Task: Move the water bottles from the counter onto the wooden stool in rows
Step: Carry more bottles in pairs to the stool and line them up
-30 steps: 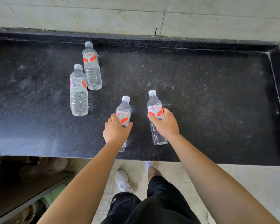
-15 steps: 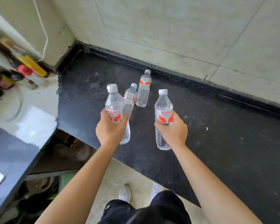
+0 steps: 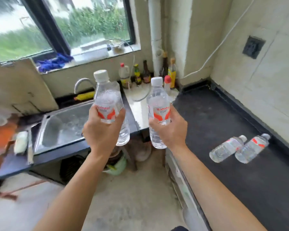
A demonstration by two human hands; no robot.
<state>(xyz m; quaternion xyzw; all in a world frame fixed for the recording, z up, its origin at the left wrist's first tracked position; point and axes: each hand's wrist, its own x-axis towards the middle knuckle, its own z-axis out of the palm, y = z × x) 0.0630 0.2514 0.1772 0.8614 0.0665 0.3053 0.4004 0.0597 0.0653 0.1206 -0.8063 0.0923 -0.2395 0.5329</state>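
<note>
My left hand (image 3: 101, 132) grips a clear water bottle (image 3: 107, 97) with a white cap and red-and-white label, held upright in the air over the floor in front of the sink. My right hand (image 3: 171, 129) grips a second, matching water bottle (image 3: 158, 100), also upright, just left of the black counter (image 3: 223, 117). Two more water bottles (image 3: 226, 148) (image 3: 252, 148) stand side by side on the counter at the right, near the wall. No wooden stool is in view.
A steel sink (image 3: 60, 127) with a tap sits to the left under the window (image 3: 57, 27). Sauce and oil bottles (image 3: 140, 74) crowd the far corner by a white pipe. Bare concrete floor (image 3: 123, 189) lies below my arms. A green bag (image 3: 117, 165) sits under the counter.
Both bottles have been lifted off the counter and carried left as my view swung toward the sink and window. The two other bottles stayed on the counter.
</note>
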